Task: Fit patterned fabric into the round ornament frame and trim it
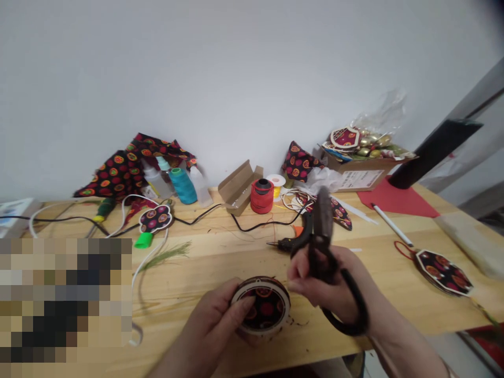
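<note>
My left hand (214,325) is closed around a small round box (262,307) with dark patterned fabric inside, thumb resting on its rim, low over the wooden table (220,262). Just to its right, my right hand (334,286) grips large black scissors (323,236), blades pointing up and away, handle loops hanging below my fingers. The fingertips of that hand are close to the box's right edge.
A black glue gun (293,241) lies behind the scissors with its cable trailing left. Further back are a red thread spool (262,196), a teal spool (183,185), glue bottles (199,185), patterned fabric (126,168), a cardboard box of ornaments (362,168), red paper (397,199) and a pen (391,224).
</note>
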`<state>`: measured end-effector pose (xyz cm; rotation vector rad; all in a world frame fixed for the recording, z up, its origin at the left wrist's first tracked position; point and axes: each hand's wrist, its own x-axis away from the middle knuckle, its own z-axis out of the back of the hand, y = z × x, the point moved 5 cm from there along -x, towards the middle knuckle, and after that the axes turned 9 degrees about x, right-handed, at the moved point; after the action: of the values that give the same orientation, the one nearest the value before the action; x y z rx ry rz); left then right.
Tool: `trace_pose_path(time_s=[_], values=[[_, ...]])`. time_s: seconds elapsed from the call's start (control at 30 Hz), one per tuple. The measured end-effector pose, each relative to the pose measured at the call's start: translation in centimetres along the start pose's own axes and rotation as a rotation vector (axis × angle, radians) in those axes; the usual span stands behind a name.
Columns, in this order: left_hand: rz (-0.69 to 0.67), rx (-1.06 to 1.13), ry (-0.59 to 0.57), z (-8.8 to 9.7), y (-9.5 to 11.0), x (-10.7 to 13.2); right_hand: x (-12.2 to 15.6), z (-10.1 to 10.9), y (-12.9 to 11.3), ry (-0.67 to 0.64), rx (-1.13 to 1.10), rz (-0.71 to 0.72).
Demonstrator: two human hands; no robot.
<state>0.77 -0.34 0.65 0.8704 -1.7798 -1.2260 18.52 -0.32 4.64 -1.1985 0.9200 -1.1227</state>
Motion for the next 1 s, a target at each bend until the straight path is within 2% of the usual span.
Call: trace_pose_path(time_s=[0.07,0.13,0.17,0.27,0.37,0.53,0.67,0.8,0.9,1.0], values=[[0.0,0.002,0.012,0.3,0.1,-0.1,1.4,0.0,-0.2,-0.125,-0.054,-0.03],[-0.008,-0.003,0.019,0.4,0.3,-0.2,2.6,0.1,-0.1,-0.238,0.019,-0.052],[-0.011,-0.008,0.019,0.5,0.4,-0.2,2.9,0.3,0.0,-0.245,0.089,-0.055],[-0.017,-0.015,0.002,0.3,0.4,-0.2,2.5,1.4,0.5,-0.09,0.29,-0.032],[-0.013,-0.017,-0.04,-0.1,0.4,-0.1,1.0,1.7,0.7,0.043,0.336,-0.007],[-0.031,-0.053,-0.074,-0.4,0.4,0.1,-0.6,0.3,0.9,-0.024,0.185,-0.014],[-0.008,-0.048,-0.088,-0.5,0.1,0.2,-0.9,-0.3,0.9,-0.051,0.158,0.008],[0.014,-0.06,-0.087,-0.3,-0.1,0.0,-0.1,0.5,0.3,0.052,0.134,0.01],[0.027,-0.085,-0.091,-0.1,-0.2,-0.2,1.2,0.8,-0.2,-0.034,0.083,-0.036],[0.039,-0.117,-0.114,-0.2,-0.1,-0.4,1.9,1.2,-0.6,-0.069,0.224,0.008]])
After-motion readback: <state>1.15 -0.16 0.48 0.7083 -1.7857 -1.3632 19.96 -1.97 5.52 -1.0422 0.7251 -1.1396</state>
